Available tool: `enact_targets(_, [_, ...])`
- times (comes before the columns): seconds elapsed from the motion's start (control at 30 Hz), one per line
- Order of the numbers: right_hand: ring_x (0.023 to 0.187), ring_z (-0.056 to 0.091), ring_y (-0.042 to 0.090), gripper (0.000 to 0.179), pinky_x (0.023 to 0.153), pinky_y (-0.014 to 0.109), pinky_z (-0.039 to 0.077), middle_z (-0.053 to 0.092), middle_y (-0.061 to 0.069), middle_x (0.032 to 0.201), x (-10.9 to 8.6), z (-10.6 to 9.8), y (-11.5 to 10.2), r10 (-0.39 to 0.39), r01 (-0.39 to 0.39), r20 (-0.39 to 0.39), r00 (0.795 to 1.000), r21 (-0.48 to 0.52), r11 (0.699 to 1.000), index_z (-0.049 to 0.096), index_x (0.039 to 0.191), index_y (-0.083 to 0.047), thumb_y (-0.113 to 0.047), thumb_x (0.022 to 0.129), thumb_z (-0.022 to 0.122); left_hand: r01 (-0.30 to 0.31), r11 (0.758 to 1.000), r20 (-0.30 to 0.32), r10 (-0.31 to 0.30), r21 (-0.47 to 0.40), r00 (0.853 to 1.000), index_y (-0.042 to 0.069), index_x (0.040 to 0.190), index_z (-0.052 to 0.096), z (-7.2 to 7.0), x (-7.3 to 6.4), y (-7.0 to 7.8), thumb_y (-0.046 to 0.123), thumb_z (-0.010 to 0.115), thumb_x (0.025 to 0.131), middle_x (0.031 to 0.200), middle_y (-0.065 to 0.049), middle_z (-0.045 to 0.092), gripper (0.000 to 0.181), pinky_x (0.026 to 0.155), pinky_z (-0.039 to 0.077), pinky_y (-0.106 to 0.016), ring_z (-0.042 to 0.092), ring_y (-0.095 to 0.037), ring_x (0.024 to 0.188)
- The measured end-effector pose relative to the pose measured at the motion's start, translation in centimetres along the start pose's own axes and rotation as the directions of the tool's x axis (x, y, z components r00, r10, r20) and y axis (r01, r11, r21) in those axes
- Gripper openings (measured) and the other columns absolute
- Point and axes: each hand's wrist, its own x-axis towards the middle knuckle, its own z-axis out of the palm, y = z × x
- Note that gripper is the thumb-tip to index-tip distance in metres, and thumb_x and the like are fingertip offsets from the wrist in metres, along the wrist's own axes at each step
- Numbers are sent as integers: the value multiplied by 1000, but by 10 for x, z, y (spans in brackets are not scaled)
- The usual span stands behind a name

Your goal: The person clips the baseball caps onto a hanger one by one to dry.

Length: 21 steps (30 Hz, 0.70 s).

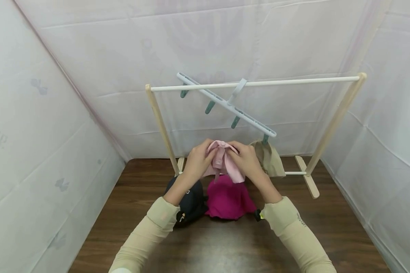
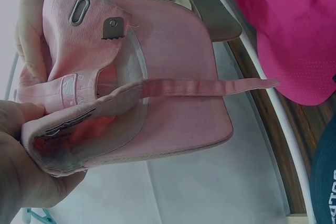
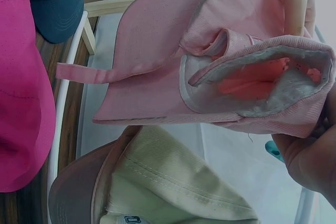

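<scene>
A pink cap (image 1: pixel 235 172) is held up by both hands in front of the rack. My left hand (image 1: pixel 198 161) grips one side of its back edge, and my right hand (image 1: pixel 248 161) grips the other side. In the left wrist view the cap's brim (image 2: pixel 178 51) points away from the hands, and a loose strap (image 2: pixel 210 87) crosses it. The right wrist view shows the folded crown's pale lining (image 3: pixel 278 87). Just right of my right hand, a beige cap (image 1: pixel 273 161) hangs from the end clip (image 1: pixel 265 138) of a pale blue hanger (image 1: pixel 218 99).
The hanger hooks over the white rod (image 1: pixel 294 82) of a wooden-legged rack (image 1: pixel 338 113); several green clips (image 1: pixel 210 107) hang along it. Below the hands, a magenta hat (image 1: pixel 229 199) and a dark navy cap (image 1: pixel 191 203) lie on the brown table (image 1: pixel 123 227). White cloth walls stand around.
</scene>
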Motion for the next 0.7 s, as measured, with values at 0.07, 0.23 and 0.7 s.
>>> enact_targets(0.07, [77, 71, 20, 16, 68, 34, 56, 77, 11, 96, 2, 0, 0, -3, 3, -15, 1000, -8, 1000, 76, 108, -3, -10, 96, 68, 7, 1000, 5, -7, 10, 1000, 9, 115, 65, -1, 3, 0, 17, 64, 102, 102, -9, 73, 16, 70, 53, -39, 67, -21, 83])
enact_targets(0.23, [81, 70, 19, 16, 71, 35, 56, 77, 10, 99, 5, 1, -4, 41, -41, 1, 999, 14, 999, 76, 109, -4, -11, 97, 68, 43, 998, 22, -44, 34, 999, 11, 115, 65, -5, 6, 0, 20, 62, 103, 95, -8, 71, 15, 65, 49, -38, 62, -21, 77])
enact_targets(0.7, [84, 68, 21, 19, 74, 37, 55, 76, 10, 103, 15, -3, -7, 94, -94, 53, 994, -9, 996, 75, 113, -6, -12, 97, 66, 72, 995, 30, -74, 64, 997, 15, 117, 65, -10, 13, 1, 23, 61, 104, 102, -7, 73, 16, 69, 51, -45, 67, -24, 86])
